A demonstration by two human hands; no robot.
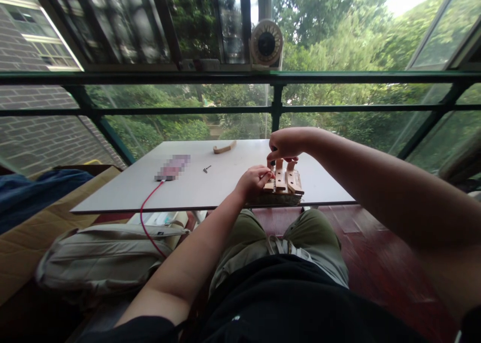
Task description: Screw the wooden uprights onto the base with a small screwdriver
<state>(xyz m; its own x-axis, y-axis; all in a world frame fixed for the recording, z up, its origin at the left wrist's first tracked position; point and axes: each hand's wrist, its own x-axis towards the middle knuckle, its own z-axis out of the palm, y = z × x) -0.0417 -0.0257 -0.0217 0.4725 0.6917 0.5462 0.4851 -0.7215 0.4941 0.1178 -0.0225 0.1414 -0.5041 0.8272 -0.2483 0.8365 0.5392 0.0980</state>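
Observation:
A wooden hook rack (pixel 295 179) lies at the near edge of the white table, with curved wooden hooks side by side on it and dark holes in them. My left hand (pixel 253 183) is closed at the rack's left end, its fingertips pinching around the leftmost hook (pixel 268 187). Something small and red shows by those fingertips. Just above, my right hand (pixel 287 142) is wrapped from the top around a dark upright tool (pixel 273 161) that looks like a screwdriver. Its tip is hidden behind my left fingers.
A loose curved wooden hook (pixel 224 147) rests farther back on the white table (pixel 195 195). Small dark screws (pixel 207 169) lie left of centre. A blurred-out phone-like device (pixel 173 168) has a red cable (pixel 142 215) running off the edge. A beige bag (pixel 101 255) sits below left.

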